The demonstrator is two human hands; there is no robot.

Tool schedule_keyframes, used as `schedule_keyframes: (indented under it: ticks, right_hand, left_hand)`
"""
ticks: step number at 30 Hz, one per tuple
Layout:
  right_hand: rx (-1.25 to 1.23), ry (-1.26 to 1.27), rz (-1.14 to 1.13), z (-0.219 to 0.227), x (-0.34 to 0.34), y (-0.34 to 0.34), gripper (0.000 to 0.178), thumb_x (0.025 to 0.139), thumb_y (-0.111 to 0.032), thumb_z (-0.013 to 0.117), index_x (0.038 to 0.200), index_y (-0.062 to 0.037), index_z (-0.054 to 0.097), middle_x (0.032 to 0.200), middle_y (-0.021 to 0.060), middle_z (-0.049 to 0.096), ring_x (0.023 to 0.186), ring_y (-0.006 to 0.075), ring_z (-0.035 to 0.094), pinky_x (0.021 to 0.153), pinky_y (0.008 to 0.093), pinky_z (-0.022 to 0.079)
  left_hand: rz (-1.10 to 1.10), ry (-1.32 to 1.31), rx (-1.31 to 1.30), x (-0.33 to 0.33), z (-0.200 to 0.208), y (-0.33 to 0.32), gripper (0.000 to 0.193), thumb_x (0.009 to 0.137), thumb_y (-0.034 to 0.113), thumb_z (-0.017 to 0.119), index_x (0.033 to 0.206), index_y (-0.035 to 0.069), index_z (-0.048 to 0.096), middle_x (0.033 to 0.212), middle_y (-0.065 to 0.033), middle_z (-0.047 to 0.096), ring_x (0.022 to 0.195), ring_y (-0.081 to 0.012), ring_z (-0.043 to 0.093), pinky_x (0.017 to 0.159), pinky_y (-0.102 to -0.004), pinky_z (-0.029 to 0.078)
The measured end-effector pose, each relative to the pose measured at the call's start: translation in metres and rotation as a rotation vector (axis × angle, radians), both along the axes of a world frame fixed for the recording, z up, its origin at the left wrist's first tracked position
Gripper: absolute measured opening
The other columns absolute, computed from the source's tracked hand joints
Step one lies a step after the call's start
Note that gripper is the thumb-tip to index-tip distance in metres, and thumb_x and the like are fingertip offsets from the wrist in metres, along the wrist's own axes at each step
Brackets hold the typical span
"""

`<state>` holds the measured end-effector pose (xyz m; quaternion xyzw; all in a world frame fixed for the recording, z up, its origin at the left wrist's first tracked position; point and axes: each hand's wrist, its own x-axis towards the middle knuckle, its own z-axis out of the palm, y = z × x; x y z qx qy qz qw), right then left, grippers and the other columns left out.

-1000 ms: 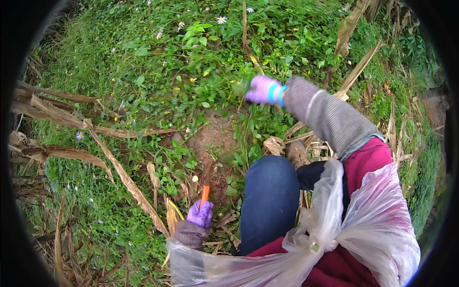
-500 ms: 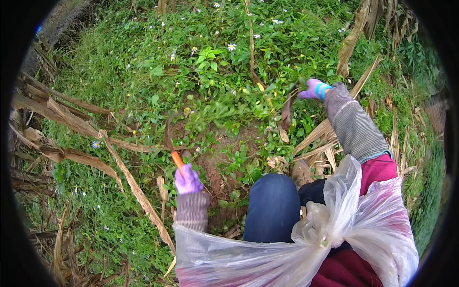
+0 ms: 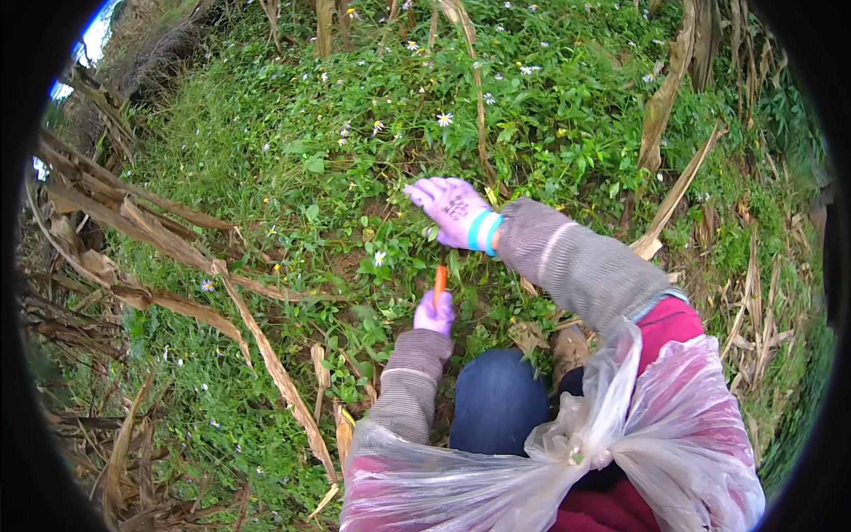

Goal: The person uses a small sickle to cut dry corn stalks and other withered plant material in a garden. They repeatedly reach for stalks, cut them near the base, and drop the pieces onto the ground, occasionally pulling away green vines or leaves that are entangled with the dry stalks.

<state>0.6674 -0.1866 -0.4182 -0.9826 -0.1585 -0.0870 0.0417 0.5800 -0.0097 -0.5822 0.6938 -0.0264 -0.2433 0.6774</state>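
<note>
My left hand (image 3: pixel 434 313), in a purple glove, is closed round the orange handle (image 3: pixel 440 282) of a sickle low over the ground in front of my knee. The sickle's blade is lost among the leaves. Just beyond it, my right hand (image 3: pixel 450 211), gloved in purple with a blue cuff, reaches leftward over the green weeds (image 3: pixel 390 253). Its fingers are stretched out, with the thumb apart from them. The fingertips touch or hover over the leaves; which one I cannot tell.
Dry stalks (image 3: pixel 266 355) lie across the weeds at left, and more dry stalks (image 3: pixel 665 97) stand at right. White-petalled flowers (image 3: pixel 444 120) grow beyond my hands. My bent knee (image 3: pixel 499 403) and a knotted clear plastic sheet (image 3: pixel 576 443) are close below.
My right hand has swung left from the dry leaves to the weeds ahead of the sickle. My left hand has moved right with the sickle, whose curved blade showed before.
</note>
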Motion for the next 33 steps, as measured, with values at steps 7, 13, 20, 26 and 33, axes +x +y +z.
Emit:
schedule_keyframes:
  ticks: [7,13,20,26,33]
  right_hand:
    - [0.125,0.53,-0.688,-0.046,0.02,-0.042,0.099,0.076,-0.047,0.068,0.143,0.0016,0.014,0.141,0.0231,0.033,0.122,0.0316,0.046,0.099,0.0416,0.041]
    - [0.121,0.697,-0.555,-0.055,0.036,-0.048,0.053,0.081,-0.024,0.061,0.124,0.0024,0.048,0.114,0.0205,0.061,0.101,0.0301,0.062,0.086,0.0378,0.05]
    - [0.018,0.608,-0.357,-0.06,0.028,-0.068,0.031,0.079,-0.005,0.053,0.109,-0.006,0.06,0.103,0.0153,0.065,0.098,0.0288,0.063,0.082,0.0413,0.051]
    - [-0.02,0.571,-0.299,-0.085,0.013,-0.08,0.031,0.078,-0.007,0.054,0.109,-0.006,0.058,0.103,0.0137,0.065,0.097,0.0312,0.063,0.08,0.0419,0.051]
    - [-0.205,0.666,-0.337,-0.094,0.021,-0.058,0.029,0.081,-0.012,0.056,0.11,-0.0081,0.059,0.106,0.0097,0.065,0.097,0.0244,0.065,0.076,0.0415,0.052]
  left_hand:
    - [0.235,-0.049,-0.117,0.051,0.052,0.014,0.019,0.089,0.031,0.055,0.091,0.013,0.048,0.054,0.0055,0.039,0.039,-0.006,0.033,0.033,-0.0231,0.024]
    - [-0.148,-0.466,0.752,0.121,0.065,-0.042,0.039,0.088,0.039,0.057,0.108,0.005,0.056,0.082,-0.0148,0.062,0.074,-0.0272,0.061,0.071,-0.0367,0.048]
    - [-0.119,-0.433,0.666,0.045,0.006,0.041,0.037,0.09,0.039,0.054,0.105,0.005,0.054,0.075,-0.0105,0.058,0.066,-0.0218,0.056,0.066,-0.0358,0.047]
    - [-0.266,-0.358,0.999,0.036,0.05,0.016,0.029,0.091,0.034,0.049,0.099,0.006,0.051,0.075,-0.0215,0.061,0.074,-0.0408,0.06,0.067,-0.048,0.046]
    - [-0.215,-0.324,0.92,0.057,0.032,0.001,0.032,0.091,0.036,0.05,0.1,0.005,0.052,0.078,-0.0216,0.061,0.074,-0.0407,0.06,0.067,-0.0473,0.047]
